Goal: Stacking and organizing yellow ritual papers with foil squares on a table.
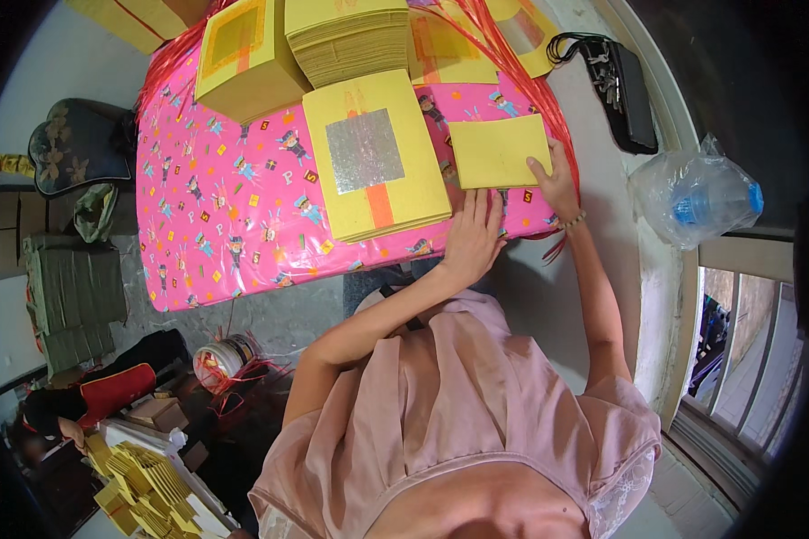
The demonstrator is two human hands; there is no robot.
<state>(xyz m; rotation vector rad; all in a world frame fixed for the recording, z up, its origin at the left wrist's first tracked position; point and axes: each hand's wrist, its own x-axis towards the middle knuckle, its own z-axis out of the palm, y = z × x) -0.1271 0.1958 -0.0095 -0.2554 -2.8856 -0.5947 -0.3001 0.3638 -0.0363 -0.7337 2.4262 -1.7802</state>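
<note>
At the far left, a dark cushion with a pale leaf pattern (74,144) sits beside the desk, and below it lie stacked bundles of grey-green paper (72,301). Lower still, near the bottom edge, a loose heap of small folded yellow papers (144,490) spills over a pale surface, with a round spool of red string (226,357) on the floor just above it.

The desk, covered with a bright pink cloth printed with small cartoon figures (216,216), fills the upper middle. Along its far side stand thick stacks of yellow paper sheets (349,40). Nearer the person lies a stack of yellow paper sheets with a silver foil square and an orange stripe on the top sheet (373,154).

The left hand (472,238) lies flat on the pink cloth just to the right of that stack's near corner, fingers straight and close together, palm down, gripping nothing. The right hand (555,182) rests at the desk's right edge, its thumb and fingers pinching the lower right corner of a plain yellow rectangular sheet (497,151) that lies on the cloth, near the foil-topped stack but apart from it.

Further right, on the pale sill, lie a black pouch with a cord (625,90) and a crumpled clear plastic bag around a blue-capped bottle (697,198).
</note>
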